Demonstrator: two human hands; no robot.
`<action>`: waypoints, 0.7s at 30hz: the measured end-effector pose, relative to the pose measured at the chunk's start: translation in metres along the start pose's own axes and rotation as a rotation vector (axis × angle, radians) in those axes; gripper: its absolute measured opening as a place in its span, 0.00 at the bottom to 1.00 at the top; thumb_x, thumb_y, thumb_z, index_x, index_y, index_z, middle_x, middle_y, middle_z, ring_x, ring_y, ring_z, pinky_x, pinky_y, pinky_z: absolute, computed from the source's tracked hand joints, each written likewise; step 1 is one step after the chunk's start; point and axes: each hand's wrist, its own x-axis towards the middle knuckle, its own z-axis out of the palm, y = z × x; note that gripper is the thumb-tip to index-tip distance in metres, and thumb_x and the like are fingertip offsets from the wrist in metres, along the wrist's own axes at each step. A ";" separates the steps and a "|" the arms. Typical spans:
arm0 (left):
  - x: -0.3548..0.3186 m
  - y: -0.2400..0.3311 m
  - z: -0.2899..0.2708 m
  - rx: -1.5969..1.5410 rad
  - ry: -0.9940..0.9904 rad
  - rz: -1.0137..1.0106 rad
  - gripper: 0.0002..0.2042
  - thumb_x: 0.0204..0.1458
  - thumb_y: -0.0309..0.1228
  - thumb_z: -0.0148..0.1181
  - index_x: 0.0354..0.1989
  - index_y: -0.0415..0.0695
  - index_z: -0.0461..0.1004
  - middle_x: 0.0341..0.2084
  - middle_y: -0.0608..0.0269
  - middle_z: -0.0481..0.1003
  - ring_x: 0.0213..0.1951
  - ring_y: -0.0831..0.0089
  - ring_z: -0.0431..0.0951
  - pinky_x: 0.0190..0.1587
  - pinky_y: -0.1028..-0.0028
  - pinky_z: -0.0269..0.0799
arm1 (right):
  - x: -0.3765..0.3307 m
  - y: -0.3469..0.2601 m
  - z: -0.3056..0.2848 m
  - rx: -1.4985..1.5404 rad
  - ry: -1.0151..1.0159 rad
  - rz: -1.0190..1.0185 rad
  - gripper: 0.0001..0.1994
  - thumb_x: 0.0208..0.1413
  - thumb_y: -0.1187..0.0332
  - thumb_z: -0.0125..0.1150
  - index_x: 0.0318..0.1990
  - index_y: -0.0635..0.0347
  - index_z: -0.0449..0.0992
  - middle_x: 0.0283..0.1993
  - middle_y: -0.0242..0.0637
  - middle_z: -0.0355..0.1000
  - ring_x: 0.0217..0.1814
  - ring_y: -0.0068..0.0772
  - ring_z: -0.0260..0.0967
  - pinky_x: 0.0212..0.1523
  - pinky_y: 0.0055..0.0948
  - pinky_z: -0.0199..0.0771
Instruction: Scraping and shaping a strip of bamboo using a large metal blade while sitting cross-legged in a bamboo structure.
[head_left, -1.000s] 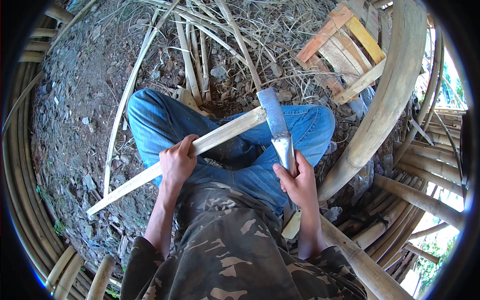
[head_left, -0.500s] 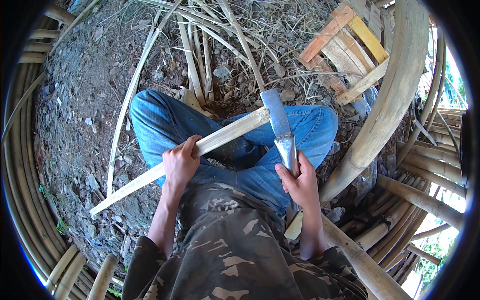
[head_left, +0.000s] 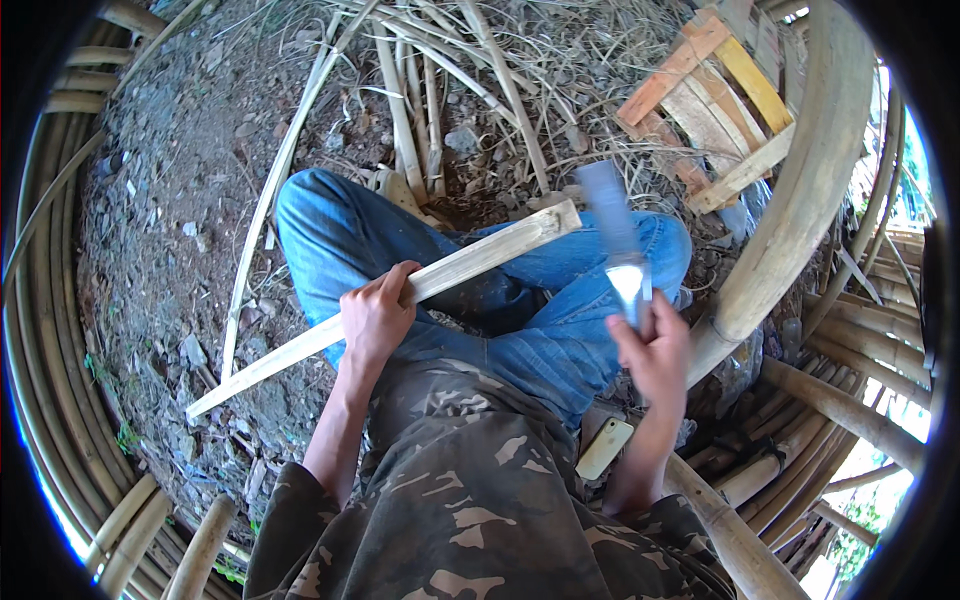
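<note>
I sit cross-legged on the ground in blue jeans [head_left: 340, 235] and a camouflage shirt. My left hand [head_left: 375, 318] grips a long flat bamboo strip [head_left: 470, 262] that lies slanted across my lap, its far end up near my right knee. My right hand [head_left: 655, 352] holds a broad-bladed knife [head_left: 615, 235] by the handle. The blade is raised, blurred, and stands just right of the strip's far end, apart from it.
Thin bamboo splits [head_left: 405, 110] and dry straw lie on the dirt ahead. A small wooden pallet [head_left: 705, 95] sits at upper right. Thick bamboo poles [head_left: 800, 215] curve along my right; more poles [head_left: 50, 300] ring the left. A pale flat offcut [head_left: 603, 448] lies by my right hip.
The knife blade has lifted off the strip's end and swung a little to the right, now blurred. My right hand moved right with it. The left hand keeps its grip.
</note>
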 end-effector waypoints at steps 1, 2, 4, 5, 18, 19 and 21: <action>0.000 0.000 0.000 -0.004 -0.047 -0.036 0.19 0.36 0.20 0.59 0.40 0.52 0.77 0.21 0.65 0.77 0.23 0.66 0.78 0.27 0.69 0.74 | 0.001 0.002 -0.007 0.052 0.058 -0.026 0.14 0.51 0.69 0.66 0.44 0.61 0.72 0.19 0.27 0.66 0.16 0.17 0.61 0.17 0.21 0.60; 0.000 0.000 0.000 -0.011 -0.094 -0.071 0.22 0.34 0.20 0.60 0.42 0.53 0.76 0.24 0.63 0.78 0.26 0.63 0.79 0.30 0.68 0.74 | 0.002 0.004 -0.012 0.104 0.117 -0.050 0.13 0.52 0.71 0.65 0.44 0.60 0.72 0.20 0.26 0.67 0.16 0.16 0.60 0.16 0.20 0.59; 0.000 0.000 0.000 -0.011 -0.097 -0.075 0.21 0.35 0.20 0.60 0.42 0.53 0.76 0.23 0.63 0.78 0.26 0.63 0.79 0.30 0.68 0.74 | 0.002 0.001 -0.020 0.237 0.195 -0.049 0.14 0.54 0.73 0.63 0.47 0.61 0.69 0.22 0.28 0.67 0.15 0.15 0.59 0.16 0.17 0.58; 0.001 0.001 0.000 -0.008 -0.051 -0.038 0.18 0.36 0.20 0.59 0.40 0.52 0.76 0.21 0.65 0.77 0.23 0.65 0.78 0.27 0.69 0.73 | 0.001 0.001 -0.022 0.263 0.210 -0.054 0.15 0.55 0.73 0.62 0.48 0.61 0.68 0.22 0.29 0.66 0.15 0.16 0.59 0.15 0.17 0.58; 0.002 0.001 -0.001 0.011 0.001 0.013 0.17 0.38 0.19 0.58 0.39 0.50 0.77 0.20 0.64 0.76 0.20 0.65 0.77 0.25 0.69 0.73 | -0.006 -0.009 0.010 0.606 0.227 -0.062 0.10 0.56 0.74 0.60 0.43 0.64 0.68 0.23 0.30 0.66 0.13 0.16 0.59 0.14 0.19 0.59; 0.001 0.000 -0.002 0.018 -0.003 0.003 0.17 0.38 0.19 0.58 0.39 0.50 0.77 0.20 0.64 0.76 0.21 0.65 0.77 0.25 0.69 0.73 | -0.005 -0.007 0.017 0.485 0.171 -0.050 0.10 0.56 0.73 0.60 0.44 0.63 0.68 0.24 0.30 0.67 0.14 0.17 0.60 0.14 0.19 0.59; 0.001 0.002 -0.002 -0.008 -0.034 -0.023 0.18 0.37 0.20 0.58 0.40 0.50 0.77 0.22 0.61 0.77 0.24 0.63 0.78 0.28 0.68 0.73 | -0.005 0.017 0.034 0.260 -0.003 -0.036 0.13 0.55 0.70 0.62 0.45 0.64 0.69 0.23 0.32 0.69 0.17 0.20 0.64 0.19 0.22 0.62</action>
